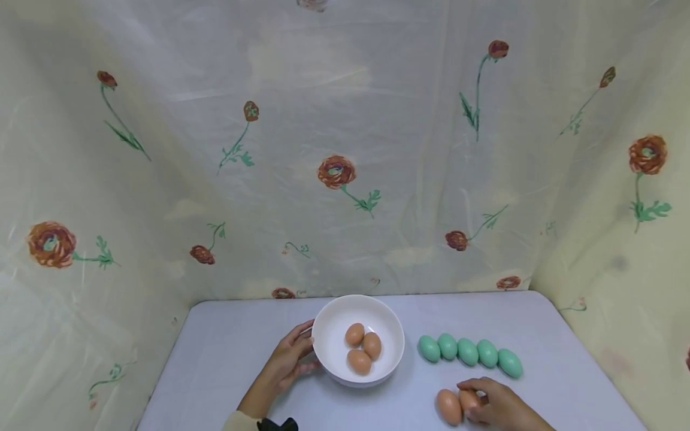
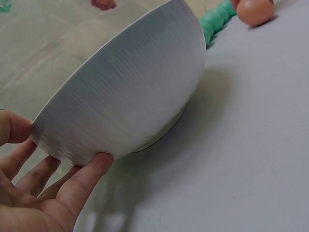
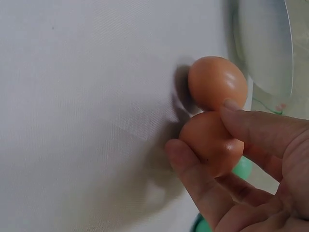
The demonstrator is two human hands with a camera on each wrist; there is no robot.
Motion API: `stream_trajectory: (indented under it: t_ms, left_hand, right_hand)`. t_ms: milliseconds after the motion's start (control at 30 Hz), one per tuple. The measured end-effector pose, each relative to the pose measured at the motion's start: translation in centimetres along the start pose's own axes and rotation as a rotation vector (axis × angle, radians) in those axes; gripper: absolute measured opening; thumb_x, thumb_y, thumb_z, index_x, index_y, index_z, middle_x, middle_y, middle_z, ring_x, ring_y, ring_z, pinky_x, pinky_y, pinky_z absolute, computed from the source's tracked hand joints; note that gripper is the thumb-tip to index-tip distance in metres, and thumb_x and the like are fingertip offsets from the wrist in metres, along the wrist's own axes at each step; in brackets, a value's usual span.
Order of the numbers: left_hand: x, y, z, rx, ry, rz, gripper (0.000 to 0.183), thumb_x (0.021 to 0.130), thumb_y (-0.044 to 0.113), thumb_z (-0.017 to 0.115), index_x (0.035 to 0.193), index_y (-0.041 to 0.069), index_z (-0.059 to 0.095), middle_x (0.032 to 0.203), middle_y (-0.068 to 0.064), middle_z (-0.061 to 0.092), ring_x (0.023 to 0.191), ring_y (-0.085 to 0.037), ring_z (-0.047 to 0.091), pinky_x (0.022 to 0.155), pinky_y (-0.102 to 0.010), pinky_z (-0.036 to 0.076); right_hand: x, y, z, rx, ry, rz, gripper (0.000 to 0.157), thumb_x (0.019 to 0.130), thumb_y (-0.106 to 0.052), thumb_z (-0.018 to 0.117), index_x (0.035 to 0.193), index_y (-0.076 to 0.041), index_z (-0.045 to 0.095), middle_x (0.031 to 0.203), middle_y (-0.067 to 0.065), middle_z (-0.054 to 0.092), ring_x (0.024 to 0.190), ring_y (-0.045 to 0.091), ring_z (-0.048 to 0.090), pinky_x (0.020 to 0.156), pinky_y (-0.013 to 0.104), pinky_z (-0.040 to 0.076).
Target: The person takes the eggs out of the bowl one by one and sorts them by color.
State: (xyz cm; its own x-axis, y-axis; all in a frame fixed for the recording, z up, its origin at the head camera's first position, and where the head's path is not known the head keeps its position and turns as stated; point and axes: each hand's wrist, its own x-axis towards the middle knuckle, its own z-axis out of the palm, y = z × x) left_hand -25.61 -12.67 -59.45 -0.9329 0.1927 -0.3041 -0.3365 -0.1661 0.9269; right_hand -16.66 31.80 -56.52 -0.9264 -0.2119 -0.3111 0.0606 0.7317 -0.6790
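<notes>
A white bowl (image 1: 330, 370) stands on the table with three brown eggs (image 1: 359, 361) inside. My left hand (image 1: 290, 359) is at its left side. In the left wrist view the spread fingers (image 2: 86, 183) touch the bowl's outer wall, one fingertip right at the rim. To the right of the bowl, my right hand (image 1: 498, 407) pinches a brown egg (image 3: 212, 145) between thumb and fingers, low over the table. Another brown egg (image 1: 448, 407) lies right beside it, on the side toward the bowl. The held egg is partly hidden by the fingers.
Several green eggs (image 1: 467, 352) lie in a slanting row behind the right hand, right of the bowl. The pale tabletop (image 1: 226, 335) ends at a flower-printed curtain (image 1: 399, 120) that encloses the back and both sides.
</notes>
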Motion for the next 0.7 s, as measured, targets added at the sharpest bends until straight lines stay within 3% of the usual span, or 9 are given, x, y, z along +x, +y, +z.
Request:
stream_trajectory:
  t_ms: [333,567,700]
  left_hand:
    - [0.0,0.1,0.1,0.010,0.016,-0.015,0.054,0.099,0.018,0.056,0.151,0.019,0.044,0.158,-0.017,0.040,0.124,-0.027,0.060,0.088,-0.051,0.059]
    - [-0.1,0.1,0.1,0.025,0.026,-0.007,0.055,0.098,0.020,0.058,0.151,0.019,0.044,0.158,-0.017,0.040,0.124,-0.027,0.060,0.087,-0.049,0.060]
    - [-0.1,0.1,0.1,0.026,0.018,-0.001,0.055,0.098,0.020,0.057,0.151,0.019,0.044,0.158,-0.017,0.039,0.125,-0.028,0.060,0.087,-0.050,0.060]
  right_hand:
    - [0.5,-0.7,1.3,-0.042,0.063,0.168,0.047,0.075,-0.011,0.077,0.121,-0.011,0.069,0.111,0.002,0.067,0.092,0.021,0.054,0.085,0.043,0.051]
    - [0.2,-1.1,1.4,-0.100,0.101,0.089,0.041,0.077,-0.010,0.077,0.117,-0.011,0.071,0.110,0.004,0.068,0.098,0.020,0.060,0.090,0.047,0.052]
    - [0.1,-1.2,1.3,-0.095,0.085,0.108,0.040,0.080,-0.012,0.076,0.119,-0.012,0.070,0.111,0.003,0.068,0.103,0.022,0.062,0.093,0.050,0.052]
